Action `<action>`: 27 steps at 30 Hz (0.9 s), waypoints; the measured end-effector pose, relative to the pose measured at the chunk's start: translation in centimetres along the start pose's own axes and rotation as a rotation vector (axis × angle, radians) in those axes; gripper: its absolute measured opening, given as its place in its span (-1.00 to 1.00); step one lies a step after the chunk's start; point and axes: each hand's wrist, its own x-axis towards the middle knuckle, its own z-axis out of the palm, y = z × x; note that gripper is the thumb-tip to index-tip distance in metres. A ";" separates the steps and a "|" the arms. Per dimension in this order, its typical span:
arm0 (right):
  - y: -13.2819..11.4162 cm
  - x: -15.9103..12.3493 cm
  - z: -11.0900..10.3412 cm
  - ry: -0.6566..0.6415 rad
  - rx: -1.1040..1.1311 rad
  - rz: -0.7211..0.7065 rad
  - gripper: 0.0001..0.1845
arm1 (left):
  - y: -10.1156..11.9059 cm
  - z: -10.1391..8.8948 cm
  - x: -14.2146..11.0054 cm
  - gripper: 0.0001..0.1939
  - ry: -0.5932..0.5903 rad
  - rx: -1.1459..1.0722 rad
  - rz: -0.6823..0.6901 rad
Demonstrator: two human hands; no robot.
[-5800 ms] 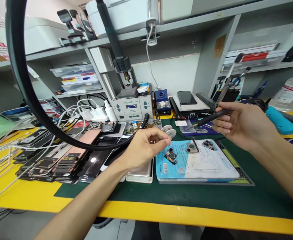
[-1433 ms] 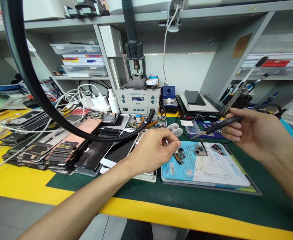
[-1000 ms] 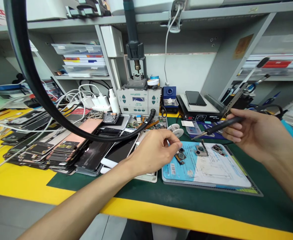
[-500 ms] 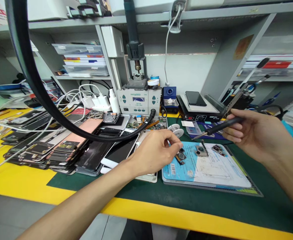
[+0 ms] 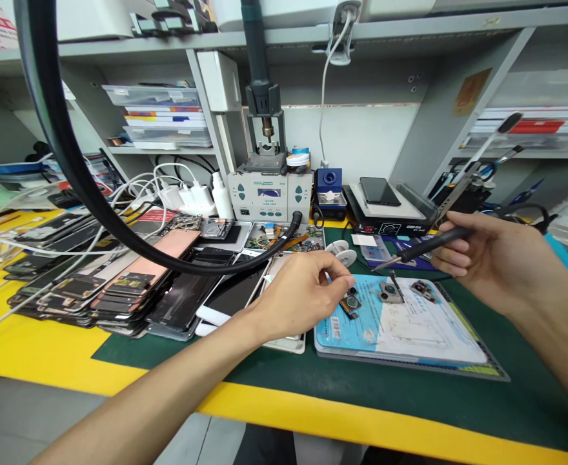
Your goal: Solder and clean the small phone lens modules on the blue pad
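Observation:
My right hand [image 5: 497,258] grips a soldering iron [image 5: 432,245] by its black handle, the metal tip pointing left and slightly down over the pad. Thumb and fingers of my left hand [image 5: 306,287] are pinched together; whatever they hold is hidden. Just beside them, a small camera module [image 5: 350,302] lies on the blue and white package [image 5: 424,329]. A second metal-framed module [image 5: 390,292] and another small part [image 5: 423,290] rest further right on it. Behind my left hand stands a white spool [image 5: 341,253].
Phones and phone parts [image 5: 182,303] are stacked at left. A thick black hose [image 5: 133,239] loops in front, running to the hot air station [image 5: 269,194]. At the back right, a phone [image 5: 379,191] lies on a heating plate [image 5: 385,210]. Tools [image 5: 477,168] stand behind my right hand.

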 end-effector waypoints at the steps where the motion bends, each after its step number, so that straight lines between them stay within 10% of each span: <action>1: 0.0 0.0 -0.1 0.002 0.000 -0.001 -0.74 | 0.0 0.0 0.0 -0.80 0.000 0.008 0.002; 27: 0.2 0.1 -0.2 -0.014 -0.008 -0.013 -0.76 | 0.4 -0.6 -0.1 -0.87 -0.039 0.106 0.018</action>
